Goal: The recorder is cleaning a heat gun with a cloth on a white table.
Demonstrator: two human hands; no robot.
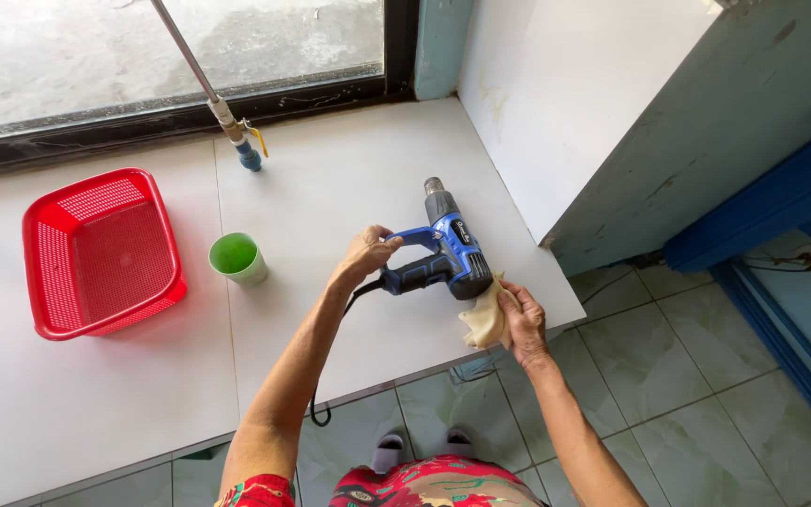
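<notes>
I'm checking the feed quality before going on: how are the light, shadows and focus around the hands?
Head view: bright, even daylight, sharp throughout; soft short shadows lie under the blue heat gun, the left hand and the green cup; the red basket throws a reddish glow on the white counter; the right hand with its cloth is clear, without glare.

A white counter bears a red basket and a green cup.

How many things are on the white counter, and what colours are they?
Red: 1, the basket
Green: 1, the cup
Blue and black: 1, the heat gun in the left hand
Cream: 1, the cloth in the right hand
Total: 4
</notes>
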